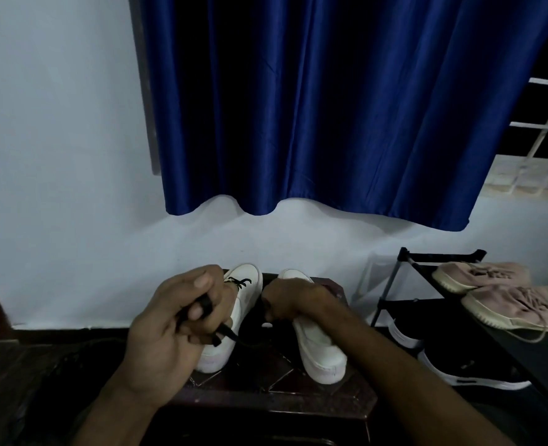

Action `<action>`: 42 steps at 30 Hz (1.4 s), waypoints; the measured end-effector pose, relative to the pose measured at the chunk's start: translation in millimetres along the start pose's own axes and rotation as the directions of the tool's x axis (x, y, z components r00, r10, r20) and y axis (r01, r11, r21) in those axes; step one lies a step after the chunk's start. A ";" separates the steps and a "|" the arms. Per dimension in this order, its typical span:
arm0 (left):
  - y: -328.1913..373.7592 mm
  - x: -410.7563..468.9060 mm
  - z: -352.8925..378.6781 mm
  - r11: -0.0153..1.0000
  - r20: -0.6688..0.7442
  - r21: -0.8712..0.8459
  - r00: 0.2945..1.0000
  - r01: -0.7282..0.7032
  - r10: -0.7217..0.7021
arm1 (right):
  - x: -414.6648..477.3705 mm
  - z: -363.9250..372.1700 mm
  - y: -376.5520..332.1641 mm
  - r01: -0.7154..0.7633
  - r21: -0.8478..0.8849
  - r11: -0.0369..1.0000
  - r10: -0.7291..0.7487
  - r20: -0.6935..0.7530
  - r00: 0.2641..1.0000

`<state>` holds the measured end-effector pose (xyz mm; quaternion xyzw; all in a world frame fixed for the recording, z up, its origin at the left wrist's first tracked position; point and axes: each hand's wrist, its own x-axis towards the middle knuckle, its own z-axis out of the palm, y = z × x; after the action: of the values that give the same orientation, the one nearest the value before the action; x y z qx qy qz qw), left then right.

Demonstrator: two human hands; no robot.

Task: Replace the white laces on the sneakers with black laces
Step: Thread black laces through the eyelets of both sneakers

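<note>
Two white sneakers stand side by side on a dark stool (pixel 266 391), toes toward the wall. The left sneaker (pixel 246 294) has a black lace (pixel 238 281) threaded near its toe. My left hand (pixel 176 320) hovers over this shoe and pinches the loose end of the black lace between curled fingers. My right hand (pixel 290 299) lies over the right sneaker (pixel 320 352) with its fingers curled down between the two shoes; what it grips is hidden. No white lace shows.
A black shoe rack (pixel 427 304) stands at the right with a pink pair of sneakers (pixel 504 294) on top and black sneakers (pixel 469 365) below. A blue curtain (pixel 330 107) hangs above on the white wall. Dark floor lies at the left.
</note>
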<state>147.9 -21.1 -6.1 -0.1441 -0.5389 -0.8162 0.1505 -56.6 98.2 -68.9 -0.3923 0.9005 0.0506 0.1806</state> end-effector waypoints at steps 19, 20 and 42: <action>-141.2 62.6 -18.9 0.163 0.295 0.955 0.849 -0.247 -0.439 | -62.8 -190.9 6.4 0.326 0.917 0.230 0.281 -0.384 0.880; -146.9 63.0 -20.5 0.096 0.269 0.963 0.854 -0.253 -0.445 | -62.0 -189.5 8.2 0.321 0.914 0.247 0.287 -0.386 0.877; -26.7 178.0 -21.3 0.731 -0.263 0.669 0.877 -0.135 0.402 | -55.6 -83.9 24.2 0.093 0.622 0.777 0.247 -0.437 0.865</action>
<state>-26.9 -46.9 34.3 0.0025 -0.7125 -0.5674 0.4128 -63.2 133.6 28.2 -0.2709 0.8965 -0.3453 0.0606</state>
